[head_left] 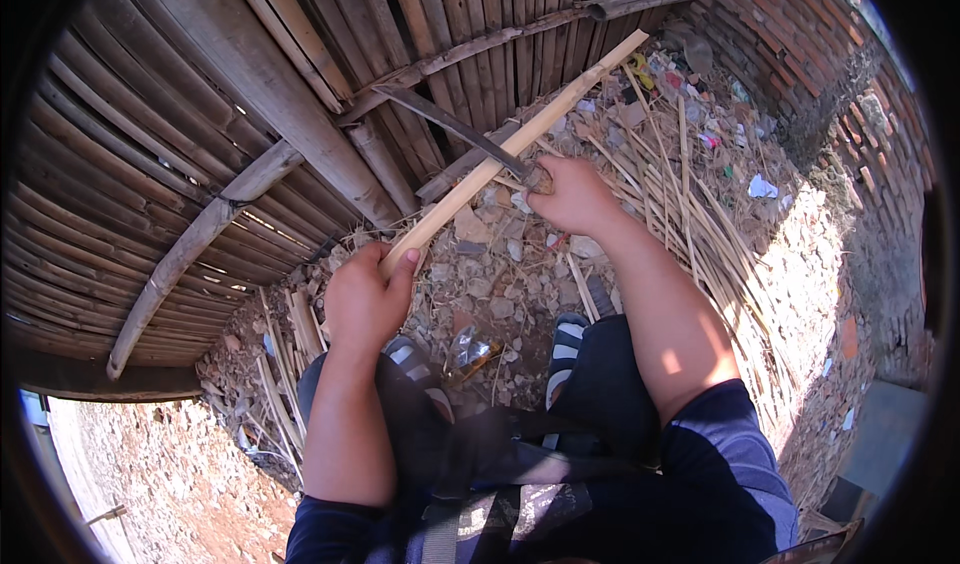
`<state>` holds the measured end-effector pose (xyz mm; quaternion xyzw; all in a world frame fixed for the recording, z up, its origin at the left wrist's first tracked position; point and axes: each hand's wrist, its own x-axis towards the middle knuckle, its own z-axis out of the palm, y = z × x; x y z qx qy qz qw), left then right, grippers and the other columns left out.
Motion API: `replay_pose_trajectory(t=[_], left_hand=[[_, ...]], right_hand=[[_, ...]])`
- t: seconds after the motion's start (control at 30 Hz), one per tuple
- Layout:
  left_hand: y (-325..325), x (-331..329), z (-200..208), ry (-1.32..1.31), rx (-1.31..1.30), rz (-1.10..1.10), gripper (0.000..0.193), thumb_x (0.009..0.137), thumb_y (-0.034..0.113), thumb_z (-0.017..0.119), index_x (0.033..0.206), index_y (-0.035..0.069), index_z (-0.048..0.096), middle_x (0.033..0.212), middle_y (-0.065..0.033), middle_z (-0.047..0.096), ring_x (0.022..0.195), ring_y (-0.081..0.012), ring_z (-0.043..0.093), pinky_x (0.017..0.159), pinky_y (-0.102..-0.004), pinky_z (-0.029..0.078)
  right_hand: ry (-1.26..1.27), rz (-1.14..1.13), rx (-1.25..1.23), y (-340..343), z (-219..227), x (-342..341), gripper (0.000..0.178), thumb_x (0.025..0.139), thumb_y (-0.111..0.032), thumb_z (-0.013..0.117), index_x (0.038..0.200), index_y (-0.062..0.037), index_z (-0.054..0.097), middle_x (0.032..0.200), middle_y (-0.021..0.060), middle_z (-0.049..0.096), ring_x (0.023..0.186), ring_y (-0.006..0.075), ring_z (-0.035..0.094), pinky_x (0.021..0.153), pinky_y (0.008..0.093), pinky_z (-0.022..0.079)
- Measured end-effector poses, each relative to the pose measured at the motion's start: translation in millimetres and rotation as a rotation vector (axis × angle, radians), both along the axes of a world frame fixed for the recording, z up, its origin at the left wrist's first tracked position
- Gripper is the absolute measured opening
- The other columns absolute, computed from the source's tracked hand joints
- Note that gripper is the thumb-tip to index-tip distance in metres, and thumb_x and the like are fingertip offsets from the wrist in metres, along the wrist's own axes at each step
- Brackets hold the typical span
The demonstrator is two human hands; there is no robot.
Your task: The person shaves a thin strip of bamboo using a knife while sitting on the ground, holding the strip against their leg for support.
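Dark knife [440, 122] across pale bamboo strip [550, 117]

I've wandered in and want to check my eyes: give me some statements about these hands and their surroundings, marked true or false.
1. The left hand grips a long pale strip. True.
2. The right hand is empty. False: it holds a long dark blade by its near end.
3. The blade crosses the pale strip. True.
4. No footwear shows. False: striped sandals are in view.
5. Loose thin strips lie on the ground at the right. True.
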<state>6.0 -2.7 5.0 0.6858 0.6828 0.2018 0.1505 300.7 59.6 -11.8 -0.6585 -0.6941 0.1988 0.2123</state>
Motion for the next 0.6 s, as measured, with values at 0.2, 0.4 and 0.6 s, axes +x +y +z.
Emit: replay_pose_trajectory(t=[0.2, 0.4, 0.6], left_hand=[[-1, 0, -3, -0.010, 0.032, -0.015, 0.043, 0.092, 0.049, 0.070, 0.101, 0.007, 0.073, 0.081, -0.0188, 0.073, 0.079, -0.0389, 0.072, 0.073, -0.0487, 0.056], [1, -1, -9, 0.020, 0.044, -0.028, 0.044, 0.092, 0.049, 0.070, 0.102, 0.007, 0.074, 0.081, -0.0187, 0.073, 0.080, -0.0392, 0.072, 0.073, -0.0489, 0.056], [0, -1, -5, -0.004, 0.041, -0.045, 0.045, 0.092, 0.050, 0.069, 0.102, 0.006, 0.074, 0.082, -0.0189, 0.073, 0.080, -0.0394, 0.072, 0.074, -0.0494, 0.056]], right_hand=[[-0.156, 0.166, -0.141, -12, 14, -29, 0.038, 0.080, -0.028, 0.074, 0.112, -0.0084, 0.069, 0.103, 0.0185, 0.072, 0.101, 0.0377, 0.069, 0.087, 0.0500, 0.056], [-0.137, 0.184, -0.075, -11, 6, -24, 0.043, 0.079, -0.028, 0.075, 0.120, -0.0130, 0.070, 0.103, 0.0175, 0.073, 0.099, 0.0381, 0.070, 0.087, 0.0494, 0.056], [-0.013, 0.097, -0.131, -13, 19, -20, 0.045, 0.080, -0.030, 0.078, 0.119, -0.0087, 0.071, 0.093, 0.0229, 0.072, 0.091, 0.0397, 0.071, 0.080, 0.0467, 0.056]])
